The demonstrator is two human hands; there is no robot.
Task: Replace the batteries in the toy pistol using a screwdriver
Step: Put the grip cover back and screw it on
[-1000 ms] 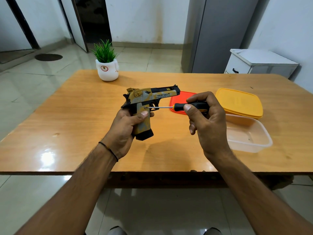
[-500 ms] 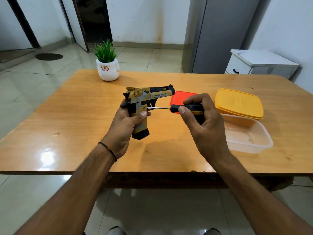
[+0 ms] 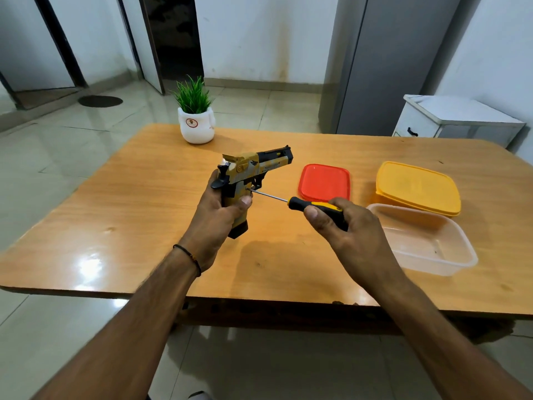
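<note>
My left hand (image 3: 220,216) grips the handle of a yellow-and-black toy pistol (image 3: 253,166), held upright above the wooden table (image 3: 144,203) with its barrel pointing right and away. My right hand (image 3: 343,229) holds a screwdriver (image 3: 305,204) by its black-and-yellow handle. The thin metal shaft slants up to the left, and its tip touches the side of the pistol's grip, just above my left thumb. My left palm hides most of the grip; its black base shows below the hand.
A red lid (image 3: 324,181) lies flat right of the pistol. Further right sits a yellow-lidded box (image 3: 415,187), with an open clear plastic container (image 3: 424,241) in front of it. A small potted plant (image 3: 196,116) stands at the table's far edge.
My right hand has dropped lower and moved right, so the screwdriver now slants instead of lying level. The pistol has turned slightly, its barrel pointing further away. The tip stays at the grip.
</note>
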